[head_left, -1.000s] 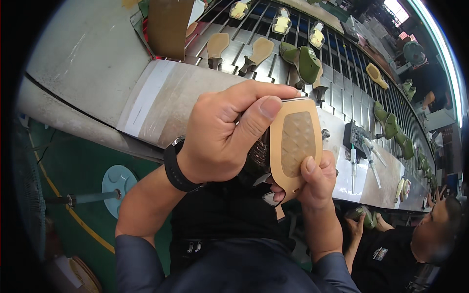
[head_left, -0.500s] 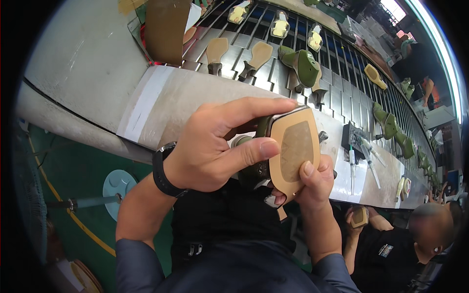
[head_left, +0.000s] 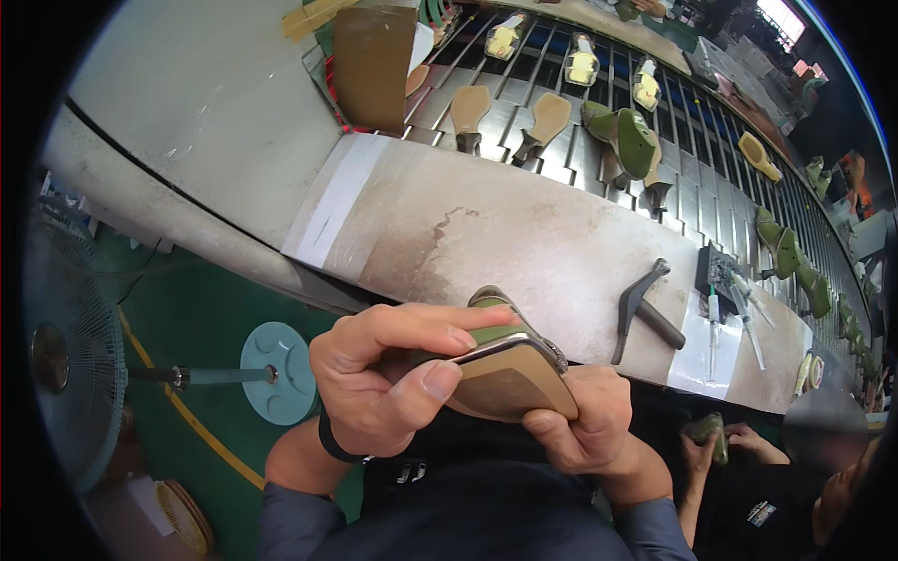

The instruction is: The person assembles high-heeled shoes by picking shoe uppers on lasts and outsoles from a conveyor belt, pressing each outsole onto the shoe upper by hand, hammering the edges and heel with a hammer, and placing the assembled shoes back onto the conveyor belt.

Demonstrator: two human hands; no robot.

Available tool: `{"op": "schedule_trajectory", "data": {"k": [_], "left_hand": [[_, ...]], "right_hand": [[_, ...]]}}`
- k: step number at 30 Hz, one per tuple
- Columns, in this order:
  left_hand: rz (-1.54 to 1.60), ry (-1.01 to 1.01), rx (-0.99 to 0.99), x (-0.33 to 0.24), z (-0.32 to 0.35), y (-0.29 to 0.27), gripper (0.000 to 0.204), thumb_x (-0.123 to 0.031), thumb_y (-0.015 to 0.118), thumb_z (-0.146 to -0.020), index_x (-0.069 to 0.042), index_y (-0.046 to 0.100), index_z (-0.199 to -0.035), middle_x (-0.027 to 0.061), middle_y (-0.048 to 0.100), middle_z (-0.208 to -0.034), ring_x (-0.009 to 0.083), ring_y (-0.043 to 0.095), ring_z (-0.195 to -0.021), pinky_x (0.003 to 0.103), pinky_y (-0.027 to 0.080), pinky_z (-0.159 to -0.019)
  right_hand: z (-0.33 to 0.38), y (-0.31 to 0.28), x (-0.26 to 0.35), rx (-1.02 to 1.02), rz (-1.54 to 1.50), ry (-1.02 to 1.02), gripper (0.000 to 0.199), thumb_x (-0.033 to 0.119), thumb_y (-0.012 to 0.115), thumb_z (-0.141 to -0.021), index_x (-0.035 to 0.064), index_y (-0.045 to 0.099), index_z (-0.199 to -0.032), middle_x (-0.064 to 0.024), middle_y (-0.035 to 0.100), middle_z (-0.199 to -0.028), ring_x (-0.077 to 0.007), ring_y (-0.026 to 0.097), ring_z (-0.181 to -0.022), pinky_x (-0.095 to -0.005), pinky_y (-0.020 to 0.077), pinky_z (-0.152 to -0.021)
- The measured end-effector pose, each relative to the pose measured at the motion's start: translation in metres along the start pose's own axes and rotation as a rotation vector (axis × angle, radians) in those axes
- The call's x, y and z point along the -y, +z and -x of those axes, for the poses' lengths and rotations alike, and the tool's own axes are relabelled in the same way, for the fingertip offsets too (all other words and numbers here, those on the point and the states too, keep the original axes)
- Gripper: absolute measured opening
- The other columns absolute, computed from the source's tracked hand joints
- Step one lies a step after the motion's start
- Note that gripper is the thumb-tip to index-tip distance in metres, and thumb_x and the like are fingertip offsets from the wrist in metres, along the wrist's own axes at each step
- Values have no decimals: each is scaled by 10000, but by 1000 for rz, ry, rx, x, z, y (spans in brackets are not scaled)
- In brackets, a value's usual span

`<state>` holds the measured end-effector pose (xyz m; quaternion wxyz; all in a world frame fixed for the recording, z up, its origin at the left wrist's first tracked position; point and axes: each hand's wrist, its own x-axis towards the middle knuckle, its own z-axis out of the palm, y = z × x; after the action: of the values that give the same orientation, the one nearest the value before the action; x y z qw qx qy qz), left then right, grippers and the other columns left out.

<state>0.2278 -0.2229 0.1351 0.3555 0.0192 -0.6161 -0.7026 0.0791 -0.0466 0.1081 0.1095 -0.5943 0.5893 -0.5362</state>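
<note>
Both my hands hold a green shoe (head_left: 510, 379) with a tan sole and a shiny edge, tilted low in front of my body. My left hand (head_left: 388, 379) grips one end, its thumb at the sole's edge and its fingers over the green upper. My right hand (head_left: 587, 416) is closed round the other end, with the thumb against the sole. The inside and part of the upper are hidden. On the bench beyond my right hand lies a hammer (head_left: 645, 313) with a dark handle.
A conveyor (head_left: 589, 173) beyond the bench (head_left: 421, 224) carries tan heeled soles (head_left: 547, 120) and green shoes (head_left: 622, 138). Syringes (head_left: 714, 332) rest by a black holder (head_left: 720, 269). To the right, a co-worker holds a green shoe (head_left: 708, 435). A fan (head_left: 56, 355) stands at left.
The shoe has come down towards me and tilted, so its sole shows at a flatter angle. Bench and hammer are now uncovered. The co-worker has turned their shoe over.
</note>
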Motion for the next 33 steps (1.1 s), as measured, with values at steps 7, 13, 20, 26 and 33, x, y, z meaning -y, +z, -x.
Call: {"op": "schedule_trajectory", "data": {"k": [7, 13, 20, 26, 33], "left_hand": [[-402, 119, 62, -15, 7, -22, 315, -130, 835, -929, 23, 738, -1186, 182, 753, -1048, 219, 738, -933, 308, 575, -820], [-461, 128, -64, -15, 9, -22, 138, -27, 734, -954, 44, 702, -1068, 161, 713, -991, 177, 676, -830, 331, 604, -842], [-514, 39, -236, -16, 6, -18, 204, -174, 716, -984, -2, 611, -1014, 98, 595, -980, 166, 636, -873, 466, 637, -917], [-799, 39, -55, -23, 7, -32, 345, -242, 846, -895, -1, 659, -1058, 92, 621, -959, 182, 652, -912, 458, 620, -931], [-549, -16, -261, -11, 5, -45, 246, -124, 835, -881, 24, 671, -991, 107, 663, -933, 181, 676, -871, 396, 615, -898]], "right_hand": [[-16, 16, 14, 97, 7, 0, 223, 192, 835, -905, 8, 711, -925, -88, 558, -591, -266, 587, -494, -381, 458, -474], [-25, 21, 20, 160, -31, 95, 226, 213, 813, -934, 14, 715, -978, -96, 567, -594, -277, 589, -496, -381, 460, -475], [-22, 21, 10, 160, -228, 232, 151, 157, 744, -984, 18, 690, -959, -106, 593, -611, -274, 614, -496, -367, 466, -477], [-25, 26, 15, 152, -181, 206, 155, 143, 738, -983, 31, 668, -900, -110, 598, -626, -294, 612, -508, -387, 467, -477], [-23, 38, -7, 85, -76, 224, 194, 172, 760, -969, 37, 654, -877, -111, 595, -637, -313, 612, -520, -407, 484, -486]]}}
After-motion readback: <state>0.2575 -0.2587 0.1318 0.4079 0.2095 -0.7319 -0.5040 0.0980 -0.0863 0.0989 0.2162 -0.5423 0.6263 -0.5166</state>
